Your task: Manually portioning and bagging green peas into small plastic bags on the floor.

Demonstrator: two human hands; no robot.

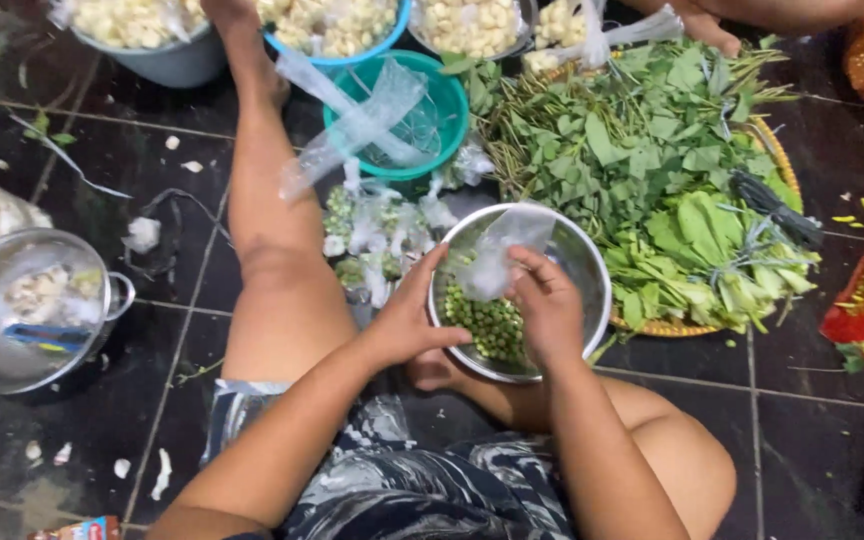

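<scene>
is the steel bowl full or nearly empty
Partly filled: small green pods cover only the near side of the steel bowl, leaving bare metal on the far wall.

Clear plastic bag (pixel 497 255) over steel bowl (pixel 587 262), red packet (pixel 82 528) bottom-left

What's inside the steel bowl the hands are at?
The steel bowl holds small green peas and a clear plastic bag. The right hand covers part of the inside.
</scene>
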